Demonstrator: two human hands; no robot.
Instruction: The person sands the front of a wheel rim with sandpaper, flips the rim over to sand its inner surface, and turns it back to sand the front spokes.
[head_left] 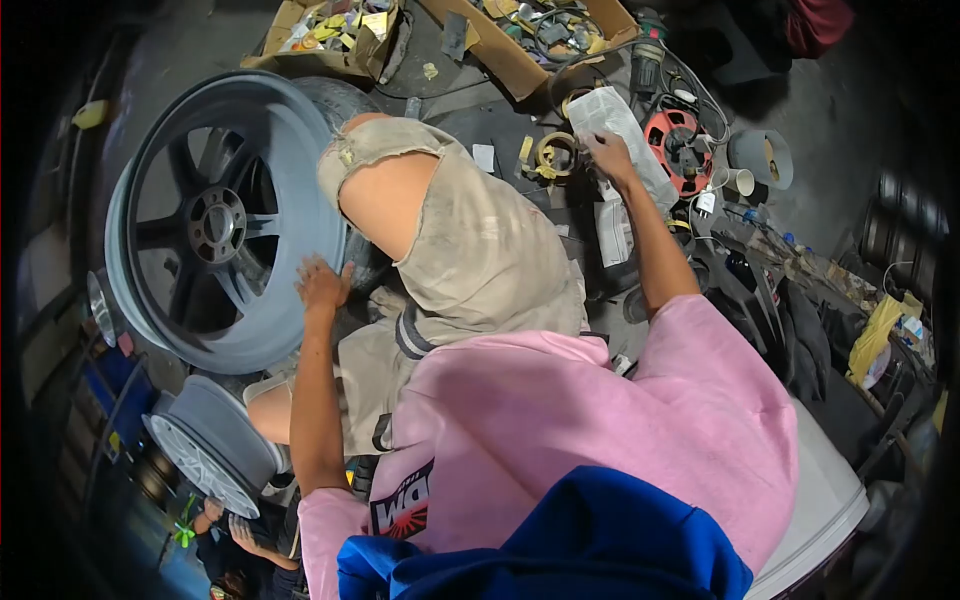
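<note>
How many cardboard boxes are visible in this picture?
2. One cardboard box is beyond the large wheel rim; a second box, farther right, is beyond the right hand. Others may hide in the dark edges.

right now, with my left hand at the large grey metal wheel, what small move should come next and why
Perhaps close the right hand on the long pale paper sheet: it is right at that sheet, while the left hand lies spread at the wheel.

The single camera, worn on the head, faces forward and steeply down, its wide view curving dark at the corners; blue cloth (560, 545) is nearest, then the shirt (560, 430), with boxes (492, 52) on the floor (825, 120) farther off.
</note>
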